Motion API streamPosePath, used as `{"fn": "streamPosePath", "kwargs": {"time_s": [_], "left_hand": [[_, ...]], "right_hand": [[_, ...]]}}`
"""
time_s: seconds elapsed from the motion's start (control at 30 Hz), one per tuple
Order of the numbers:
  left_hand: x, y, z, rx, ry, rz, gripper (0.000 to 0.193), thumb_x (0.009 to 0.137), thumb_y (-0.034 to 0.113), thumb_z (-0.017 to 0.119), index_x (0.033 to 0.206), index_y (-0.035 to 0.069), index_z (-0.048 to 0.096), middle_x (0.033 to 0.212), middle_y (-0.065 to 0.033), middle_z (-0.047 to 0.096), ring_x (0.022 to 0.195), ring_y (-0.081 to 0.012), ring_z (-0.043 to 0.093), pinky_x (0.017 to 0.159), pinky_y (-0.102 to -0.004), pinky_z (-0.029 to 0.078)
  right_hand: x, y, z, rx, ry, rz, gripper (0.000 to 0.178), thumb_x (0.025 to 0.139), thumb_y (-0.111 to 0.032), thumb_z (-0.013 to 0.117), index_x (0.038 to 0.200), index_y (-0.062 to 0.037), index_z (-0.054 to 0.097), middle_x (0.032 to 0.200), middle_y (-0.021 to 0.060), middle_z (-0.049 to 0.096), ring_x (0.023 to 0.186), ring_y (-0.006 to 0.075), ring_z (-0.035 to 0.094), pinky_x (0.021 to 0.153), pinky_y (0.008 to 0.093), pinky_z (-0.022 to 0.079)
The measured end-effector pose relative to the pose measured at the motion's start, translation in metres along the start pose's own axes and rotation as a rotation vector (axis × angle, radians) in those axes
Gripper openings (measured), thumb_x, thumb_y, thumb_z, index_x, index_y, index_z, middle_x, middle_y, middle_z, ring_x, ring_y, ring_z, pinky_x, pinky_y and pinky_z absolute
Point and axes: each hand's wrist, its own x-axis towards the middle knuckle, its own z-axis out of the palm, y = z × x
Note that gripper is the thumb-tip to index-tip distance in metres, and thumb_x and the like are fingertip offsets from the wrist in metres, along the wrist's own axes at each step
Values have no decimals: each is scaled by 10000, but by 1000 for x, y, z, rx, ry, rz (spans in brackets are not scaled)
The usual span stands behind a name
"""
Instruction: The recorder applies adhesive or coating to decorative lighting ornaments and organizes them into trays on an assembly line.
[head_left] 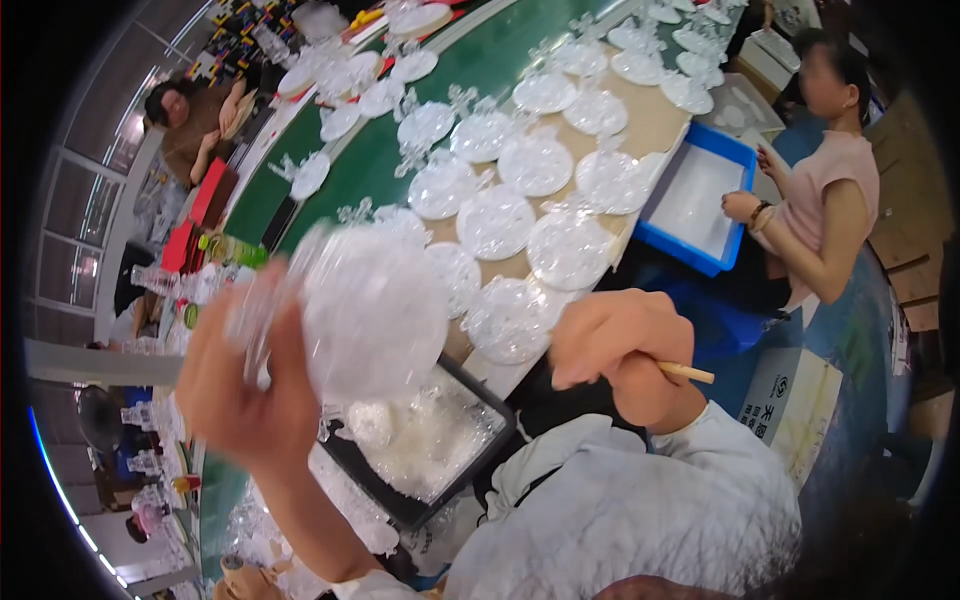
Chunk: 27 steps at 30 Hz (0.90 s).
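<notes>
The left hand (235, 385) is raised above the worktop (655, 125), its fingers wrapped around a clear plastic disc (370, 315) with a frosted, patterned face, which it holds tilted just over a black tray (490, 440). The disc is blurred, so its edge detail cannot be made out. It looks thin, light and fairly stiff, and probably brittle at the little snowflake tabs that similar pieces show. The smooth plastic is likely slippery, so a grip on the rim seems safer than pressure on the face.

The right hand (615, 345) is curled shut around a thin wooden stick (688, 373), whose end pokes out toward the right. It hovers near the worktop edge, apart from the disc.

The black tray holds a heap of small clear plastic bits (425, 440). A blue bin (738, 150) at the right end of the worktop holds something flat and white; a co-worker's hand (742, 206) rests on its rim. Many more clear discs (495, 222) lie flat in rows on the tan worktop and on the green belt (375, 155) beside it.
</notes>
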Motion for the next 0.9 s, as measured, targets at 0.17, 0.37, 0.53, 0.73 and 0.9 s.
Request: {"fn": "streamPosePath", "kwargs": {"time_s": [0.17, 0.37, 0.53, 0.73, 0.9], "left_hand": [[121, 31, 167, -404, -46, 98, 192, 775, 170, 695, 730, 0, 619, 675, -187, 620, 595, -373, 597, 559, -417, 474], [183, 95, 373, -392, -289, 88, 132, 690, 77, 634, 733, -23, 709, 795, -282, 669, 790, -429, 680, 742, -487, 561], [183, 124, 481, -521, -359, -104, 137, 684, 47, 636, 782, -29, 696, 884, -294, 671, 863, -447, 669, 789, -498, 549], [159, 169, 566, -445, -449, -183, 105, 774, 39, 656, 827, 54, 745, 905, -187, 720, 878, -319, 717, 739, -424, 575], [176, 74, 597, -33, -457, -455, 229, 689, 143, 784, 917, 127, 782, 979, -79, 748, 916, -256, 722, 726, -399, 570]], "right_hand": [[-35, -23, -41, -177, 141, 37, 144, 798, 50, 484, 760, 35, 622, 700, 166, 650, 472, 141, 503, 436, 241, 409], [-80, -36, -58, -385, 314, 87, 197, 759, 95, 459, 755, 27, 644, 682, 134, 643, 473, 108, 483, 447, 228, 386], [-101, -51, -68, -514, 387, 185, 206, 751, 81, 453, 704, 16, 644, 668, 125, 641, 465, 106, 478, 451, 228, 382], [-112, -54, -80, -628, 498, 280, 204, 741, 77, 446, 698, 20, 638, 660, 138, 636, 471, 110, 492, 451, 217, 383], [-91, -28, -37, -454, 320, 293, 151, 786, 74, 476, 718, 23, 600, 674, 154, 631, 472, 109, 477, 439, 219, 357]]}}
